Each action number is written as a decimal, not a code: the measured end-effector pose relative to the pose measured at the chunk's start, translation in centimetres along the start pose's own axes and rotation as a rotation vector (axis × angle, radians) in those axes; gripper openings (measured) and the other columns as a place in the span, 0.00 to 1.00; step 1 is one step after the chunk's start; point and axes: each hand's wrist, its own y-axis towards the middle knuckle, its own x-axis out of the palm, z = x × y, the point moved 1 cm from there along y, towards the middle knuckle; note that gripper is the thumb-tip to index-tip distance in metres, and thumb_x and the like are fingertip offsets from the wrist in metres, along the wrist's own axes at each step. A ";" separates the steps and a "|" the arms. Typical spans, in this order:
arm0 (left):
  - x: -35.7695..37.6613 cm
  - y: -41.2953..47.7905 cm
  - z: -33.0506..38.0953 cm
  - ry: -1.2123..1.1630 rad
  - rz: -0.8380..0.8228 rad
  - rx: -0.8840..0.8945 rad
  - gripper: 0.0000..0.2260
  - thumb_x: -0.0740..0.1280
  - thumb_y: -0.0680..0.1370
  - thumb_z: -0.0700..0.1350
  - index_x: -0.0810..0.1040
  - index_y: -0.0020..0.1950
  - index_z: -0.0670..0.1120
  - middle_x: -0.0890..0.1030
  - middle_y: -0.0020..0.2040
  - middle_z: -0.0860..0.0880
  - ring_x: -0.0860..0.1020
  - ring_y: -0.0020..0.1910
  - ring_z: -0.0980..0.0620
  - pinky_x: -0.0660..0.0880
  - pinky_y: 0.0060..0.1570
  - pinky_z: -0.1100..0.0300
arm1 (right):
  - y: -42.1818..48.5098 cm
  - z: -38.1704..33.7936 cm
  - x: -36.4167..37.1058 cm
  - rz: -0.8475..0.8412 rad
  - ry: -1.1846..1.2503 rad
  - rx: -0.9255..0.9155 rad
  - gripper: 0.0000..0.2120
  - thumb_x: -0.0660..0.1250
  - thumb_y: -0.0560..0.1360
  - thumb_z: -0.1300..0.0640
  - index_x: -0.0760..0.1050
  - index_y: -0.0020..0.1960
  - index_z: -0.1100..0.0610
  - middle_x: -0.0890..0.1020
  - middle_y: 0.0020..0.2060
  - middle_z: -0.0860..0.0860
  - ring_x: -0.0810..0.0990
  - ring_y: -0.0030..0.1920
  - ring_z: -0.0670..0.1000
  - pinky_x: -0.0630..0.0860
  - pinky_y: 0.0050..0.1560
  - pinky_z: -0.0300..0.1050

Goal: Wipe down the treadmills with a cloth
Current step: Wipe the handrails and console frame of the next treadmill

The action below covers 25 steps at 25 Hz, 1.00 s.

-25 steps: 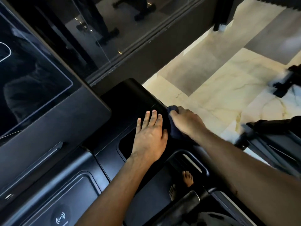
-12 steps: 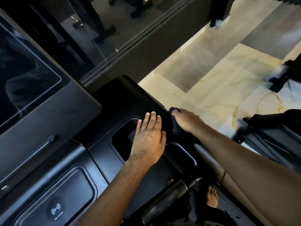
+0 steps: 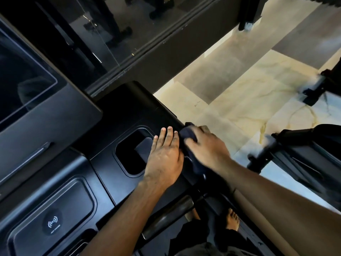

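The black treadmill console (image 3: 129, 111) fills the left and middle of the head view. My left hand (image 3: 164, 156) lies flat, fingers together, on the console beside a cup-holder recess (image 3: 131, 156). My right hand (image 3: 206, 146) grips a dark blue cloth (image 3: 188, 134) and presses it on the console's right edge, just right of my left hand. Most of the cloth is hidden under the right hand. The dark screen (image 3: 27, 93) sits at the upper left.
A wireless-charging tray (image 3: 53, 217) lies at the lower left. A black handlebar (image 3: 166, 218) runs below the console, with my bare foot (image 3: 232, 218) on the belt. Marble floor (image 3: 249, 93) spreads to the right, where another black machine (image 3: 304, 150) stands. A glass wall (image 3: 110, 30) runs behind.
My right hand with the cloth has slid back along the console's right edge toward me. The left hand stays flat in the same spot. The view has shifted slightly.
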 end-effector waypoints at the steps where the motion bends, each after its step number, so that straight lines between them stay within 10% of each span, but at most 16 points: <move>1: 0.2 -0.1 0.2 -0.002 0.004 -0.009 0.25 0.50 0.84 0.49 0.48 0.79 0.44 0.45 0.80 0.45 0.40 0.79 0.49 0.39 0.76 0.53 | 1.0 0.7 -0.5 -0.058 0.019 0.083 0.22 0.55 0.79 0.40 0.68 0.70 0.45 0.75 0.66 0.54 0.76 0.63 0.61 0.73 0.62 0.53; 25: 2.7 -4.1 5.7 0.071 -0.016 0.009 0.26 0.49 0.83 0.53 0.49 0.79 0.44 0.47 0.80 0.45 0.41 0.79 0.48 0.42 0.77 0.49 | -4.4 5.7 -1.6 -0.148 -0.079 0.115 0.23 0.51 0.79 0.40 0.70 0.69 0.47 0.76 0.66 0.56 0.76 0.62 0.62 0.72 0.60 0.52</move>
